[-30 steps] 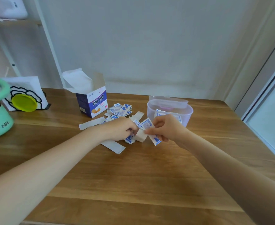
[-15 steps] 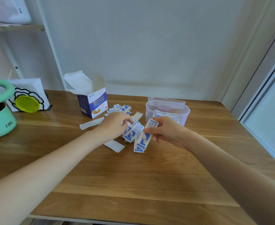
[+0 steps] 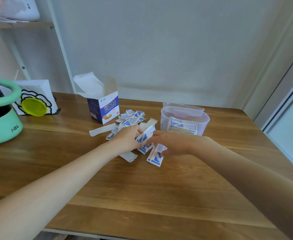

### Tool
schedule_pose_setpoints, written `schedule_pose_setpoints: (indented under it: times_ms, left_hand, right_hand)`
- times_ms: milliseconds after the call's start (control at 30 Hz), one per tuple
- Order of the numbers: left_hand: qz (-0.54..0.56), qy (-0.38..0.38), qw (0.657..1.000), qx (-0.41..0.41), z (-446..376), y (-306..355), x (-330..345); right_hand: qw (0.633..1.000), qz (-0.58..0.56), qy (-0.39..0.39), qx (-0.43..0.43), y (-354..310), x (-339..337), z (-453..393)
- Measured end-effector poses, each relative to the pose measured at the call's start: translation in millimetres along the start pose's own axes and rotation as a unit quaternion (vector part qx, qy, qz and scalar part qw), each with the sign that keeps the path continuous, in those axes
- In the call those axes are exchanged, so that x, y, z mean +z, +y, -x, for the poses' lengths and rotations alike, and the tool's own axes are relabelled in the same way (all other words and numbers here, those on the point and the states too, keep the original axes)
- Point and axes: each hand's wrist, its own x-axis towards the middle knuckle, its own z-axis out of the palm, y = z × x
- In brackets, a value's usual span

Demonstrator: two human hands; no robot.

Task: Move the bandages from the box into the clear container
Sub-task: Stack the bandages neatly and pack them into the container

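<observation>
On the wooden table [image 3: 142, 196] the open box [image 3: 106, 108] stands upright at the left, with loose bandages [image 3: 133, 116] scattered beside it, their long axes pointing every which way. The left hand [image 3: 126, 139] curls over the heap, gripping a bandage [image 3: 145, 135] that slants up toward the clear container [image 3: 184, 121] — half a second ago it only hovered there. The right hand [image 3: 173, 144] has dropped lower, pinching a bandage [image 3: 155, 157] lengthwise toward the camera, while more bandages lie flat inside the container.

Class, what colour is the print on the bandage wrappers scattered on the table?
Blue print on white wrappers, clearest in the head view.
</observation>
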Motion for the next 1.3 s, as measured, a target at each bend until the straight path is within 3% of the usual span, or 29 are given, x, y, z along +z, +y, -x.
schedule_pose_setpoints:
  times_ms: [267,433,533,800,1000,1300]
  left_hand:
    - [0.008,0.009,1.0,0.007,0,-4,-11]
    - [-0.002,0.003,1.0,0.017,1,-3,-9]
    - [0.002,-0.011,1.0,0.008,-1,-1,-7]
    - [0.109,-0.042,0.992,-0.044,4,8,-3]
    - [-0.08,-0.019,0.997,-0.009,10,26,9]
    - [-0.053,-0.039,0.997,0.043,13,24,9]
  right_hand:
    - [0.995,-0.05,-0.066,0.05,14,-6,0]
    - [0.988,-0.128,-0.004,0.084,17,5,9]
    - [0.988,-0.111,0.051,0.094,15,8,12]
    - [0.982,-0.115,-0.06,0.14,10,1,8]
    - [0.984,-0.088,-0.042,0.149,6,0,14]
    - [0.99,-0.045,-0.007,0.13,3,5,16]
